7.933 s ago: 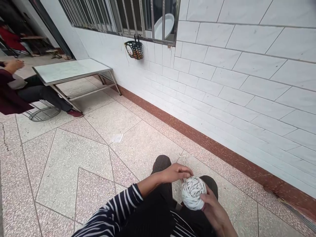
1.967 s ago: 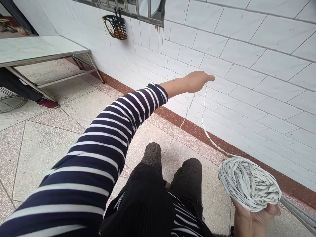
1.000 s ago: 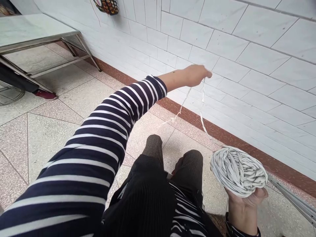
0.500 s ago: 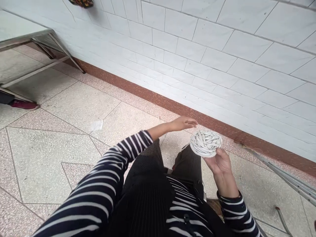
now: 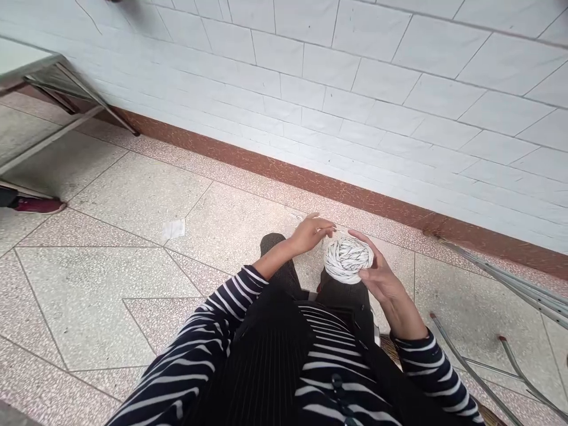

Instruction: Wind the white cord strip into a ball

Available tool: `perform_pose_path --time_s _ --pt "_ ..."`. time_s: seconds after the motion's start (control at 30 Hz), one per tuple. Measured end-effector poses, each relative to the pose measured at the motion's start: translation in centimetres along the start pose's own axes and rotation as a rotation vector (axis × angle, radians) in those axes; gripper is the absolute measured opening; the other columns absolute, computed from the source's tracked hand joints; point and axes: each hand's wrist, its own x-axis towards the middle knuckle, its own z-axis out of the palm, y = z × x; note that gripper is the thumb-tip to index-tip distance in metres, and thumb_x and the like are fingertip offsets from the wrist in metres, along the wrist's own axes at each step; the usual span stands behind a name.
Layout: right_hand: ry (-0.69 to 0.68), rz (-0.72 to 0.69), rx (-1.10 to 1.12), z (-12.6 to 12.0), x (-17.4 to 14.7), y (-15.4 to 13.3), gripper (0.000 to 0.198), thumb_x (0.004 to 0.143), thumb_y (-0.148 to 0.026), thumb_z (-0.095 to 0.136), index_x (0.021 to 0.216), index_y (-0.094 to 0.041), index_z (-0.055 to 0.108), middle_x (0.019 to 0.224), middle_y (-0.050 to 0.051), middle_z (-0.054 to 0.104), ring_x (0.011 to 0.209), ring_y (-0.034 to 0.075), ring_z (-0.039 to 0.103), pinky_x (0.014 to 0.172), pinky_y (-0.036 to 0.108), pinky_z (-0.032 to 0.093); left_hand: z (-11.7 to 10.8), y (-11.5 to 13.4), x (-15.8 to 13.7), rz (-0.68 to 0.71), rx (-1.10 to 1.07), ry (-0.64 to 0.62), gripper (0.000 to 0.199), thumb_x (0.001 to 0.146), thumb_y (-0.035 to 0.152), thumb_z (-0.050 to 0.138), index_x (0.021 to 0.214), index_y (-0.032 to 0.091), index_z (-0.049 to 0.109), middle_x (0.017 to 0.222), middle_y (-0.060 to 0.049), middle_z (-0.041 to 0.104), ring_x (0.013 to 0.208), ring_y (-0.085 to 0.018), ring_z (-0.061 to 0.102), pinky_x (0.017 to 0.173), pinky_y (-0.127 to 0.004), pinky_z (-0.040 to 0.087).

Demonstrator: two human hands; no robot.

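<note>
1. My right hand [image 5: 381, 277] is cupped around the ball of white yarn [image 5: 347, 260], held above my knees.
2. My left hand [image 5: 310, 232] sits just left of the ball, fingers pinched on a thin strand near its top.
3. Terrazzo floor [image 5: 133, 278] below; white tiled wall [image 5: 399, 100] ahead.

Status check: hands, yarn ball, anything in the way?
Right hand cupping yarn ball. Left hand pinching the strand beside it. Ball over the knees, nothing blocking.
</note>
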Motion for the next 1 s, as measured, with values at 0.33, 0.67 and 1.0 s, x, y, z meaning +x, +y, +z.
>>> perform_pose_path --time_s 0.33,0.67,1.0 --pt "-0.07 -0.045 -0.203 0.7 -1.0 -1.5 0.105 0.045 -0.033 0.095 0.141 -0.032 0.051 0.145 0.006 0.05 0.132 0.033 0.047 0.112 0.045 0.037 -1.5 -1.7 1.1 0.038 0.356 0.093 0.028 0.101 0.023 0.042 0.102 0.019 0.069 0.105 -0.006 0.072 0.113 -0.018 0.06 0.121 -0.044 0.016" --pt "-0.056 -0.113 -0.167 0.0 -1.6 -4.6 0.099 0.046 -0.039 0.094 0.137 -0.028 0.056 0.127 0.01 0.065 0.118 0.038 0.06 0.099 0.05 0.05 -0.9 -5.0 1.2 -0.25 0.077 -0.091 0.029 0.096 0.029 0.045 0.099 0.019 0.071 0.102 -0.005 0.073 0.094 -0.02 0.065 0.084 -0.027 0.046" --pt "0.329 -0.464 -0.469 -2.2 7.4 -3.1 0.07 0.058 -0.036 0.088 0.121 -0.029 0.059 0.124 0.006 0.06 0.116 0.031 0.057 0.097 0.048 0.048 3.1 -1.7 -4.3 -0.411 -0.684 -0.317 0.02 0.089 0.029 0.054 0.081 0.014 0.065 0.08 -0.003 0.069 0.077 -0.013 0.064 0.072 -0.022 0.052"
